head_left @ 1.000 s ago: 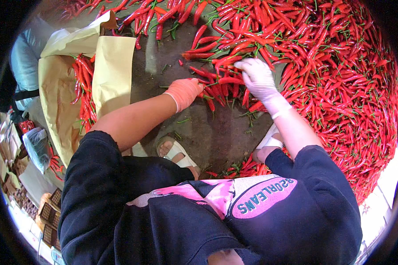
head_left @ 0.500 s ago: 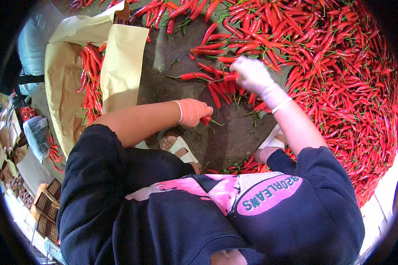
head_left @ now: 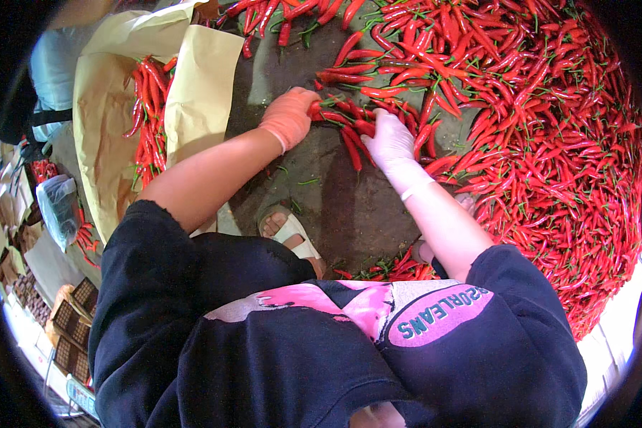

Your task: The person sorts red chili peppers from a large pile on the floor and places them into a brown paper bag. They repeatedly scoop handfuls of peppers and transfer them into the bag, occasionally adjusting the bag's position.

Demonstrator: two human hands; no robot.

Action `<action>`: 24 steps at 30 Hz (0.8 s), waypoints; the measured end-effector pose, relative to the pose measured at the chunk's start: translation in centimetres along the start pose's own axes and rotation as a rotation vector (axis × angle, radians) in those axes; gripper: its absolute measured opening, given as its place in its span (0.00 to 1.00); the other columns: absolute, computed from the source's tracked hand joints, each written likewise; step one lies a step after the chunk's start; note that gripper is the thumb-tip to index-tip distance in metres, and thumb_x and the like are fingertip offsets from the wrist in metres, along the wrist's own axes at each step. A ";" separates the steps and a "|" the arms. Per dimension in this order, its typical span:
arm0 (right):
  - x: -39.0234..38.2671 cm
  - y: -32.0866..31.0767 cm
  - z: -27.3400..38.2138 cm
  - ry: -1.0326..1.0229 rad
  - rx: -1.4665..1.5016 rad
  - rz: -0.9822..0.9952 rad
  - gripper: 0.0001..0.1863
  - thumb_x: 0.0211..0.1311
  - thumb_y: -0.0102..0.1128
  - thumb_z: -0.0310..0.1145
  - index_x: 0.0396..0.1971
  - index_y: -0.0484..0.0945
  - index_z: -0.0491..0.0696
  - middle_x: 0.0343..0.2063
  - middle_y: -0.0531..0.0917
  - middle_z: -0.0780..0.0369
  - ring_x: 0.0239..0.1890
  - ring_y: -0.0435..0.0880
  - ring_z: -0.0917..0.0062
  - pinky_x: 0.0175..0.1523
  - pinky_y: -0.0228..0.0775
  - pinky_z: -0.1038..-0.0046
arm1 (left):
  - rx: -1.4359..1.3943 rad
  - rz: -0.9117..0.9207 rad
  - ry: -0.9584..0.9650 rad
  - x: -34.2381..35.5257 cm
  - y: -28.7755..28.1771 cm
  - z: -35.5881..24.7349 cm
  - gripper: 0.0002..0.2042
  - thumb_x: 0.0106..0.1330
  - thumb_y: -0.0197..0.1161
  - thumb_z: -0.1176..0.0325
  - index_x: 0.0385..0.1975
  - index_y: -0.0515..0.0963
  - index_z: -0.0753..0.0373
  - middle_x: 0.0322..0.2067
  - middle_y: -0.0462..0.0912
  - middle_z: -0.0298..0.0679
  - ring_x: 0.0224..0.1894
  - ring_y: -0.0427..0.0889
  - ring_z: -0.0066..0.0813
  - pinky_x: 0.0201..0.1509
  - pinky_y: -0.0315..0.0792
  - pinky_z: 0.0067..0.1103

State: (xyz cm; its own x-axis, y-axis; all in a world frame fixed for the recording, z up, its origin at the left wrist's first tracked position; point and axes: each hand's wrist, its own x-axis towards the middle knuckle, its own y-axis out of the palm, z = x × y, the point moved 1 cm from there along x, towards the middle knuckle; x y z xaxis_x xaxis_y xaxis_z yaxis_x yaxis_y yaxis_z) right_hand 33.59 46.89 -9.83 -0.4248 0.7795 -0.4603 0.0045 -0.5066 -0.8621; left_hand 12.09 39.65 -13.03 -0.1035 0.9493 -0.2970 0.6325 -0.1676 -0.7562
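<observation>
A: Where are the hands?
B: Both are gloved and meet over the chillies (head_left: 353, 135) on the floor (head_left: 349, 207), a small bunch lying between the bag and the big heap. The left hand (head_left: 289, 116), in orange, is curled shut over the ends of a few, gripping them.
A: And the right?
B: The right hand (head_left: 394, 139), in white, has thumb and fingertips around the bunch's near side, touching it; whether it grips firmly cannot be told.
A: Why both at one bunch?
B: Probably because loose chillies slide; a hand at each side would keep them together and lined up.
A: What about the bag?
B: The tan paper bag (head_left: 203, 82) sits to the person's left, its mouth gaping and its sides spread, with more chillies inside. Its place suggests easy reach for the left arm.
A: The heap?
B: The heap (head_left: 549, 150) spreads over the right side, near the right hand, so that side likely does less stretching. A sandal (head_left: 289, 235) rests on the floor below the left forearm.
</observation>
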 end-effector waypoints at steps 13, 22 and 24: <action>-1.0 -2.8 0.9 -0.102 0.165 0.073 0.22 0.48 0.67 0.34 0.46 0.77 0.46 0.38 0.79 0.53 0.41 0.82 0.61 0.50 0.75 0.63 | -0.273 0.044 -0.667 0.4 -2.8 -0.4 0.19 0.53 0.65 0.61 0.43 0.78 0.64 0.43 0.83 0.54 0.51 0.80 0.52 0.56 0.74 0.35; -3.5 6.1 1.9 -0.509 -0.354 0.008 0.25 0.52 0.62 0.31 0.53 0.72 0.48 0.39 0.80 0.57 0.43 0.83 0.63 0.42 0.75 0.63 | 0.118 -0.011 0.287 4.7 0.5 -5.4 0.11 0.56 0.62 0.72 0.39 0.79 0.58 0.38 0.81 0.47 0.45 0.80 0.49 0.50 0.75 0.38; -5.3 4.9 1.3 -0.660 -0.289 0.131 0.16 0.61 0.52 0.30 0.50 0.75 0.49 0.36 0.82 0.57 0.40 0.84 0.65 0.41 0.76 0.63 | 0.310 0.124 0.251 5.0 1.3 -6.4 0.12 0.55 0.63 0.70 0.40 0.78 0.58 0.38 0.81 0.46 0.46 0.80 0.47 0.50 0.75 0.37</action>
State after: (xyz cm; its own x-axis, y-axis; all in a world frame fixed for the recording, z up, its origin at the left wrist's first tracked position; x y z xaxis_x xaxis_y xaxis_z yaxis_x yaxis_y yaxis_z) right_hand 34.63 39.80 -11.34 -0.8611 0.2891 -0.4183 0.2923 -0.3918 -0.8724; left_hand 17.34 45.91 -11.80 0.1734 0.9460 -0.2740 0.3637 -0.3200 -0.8748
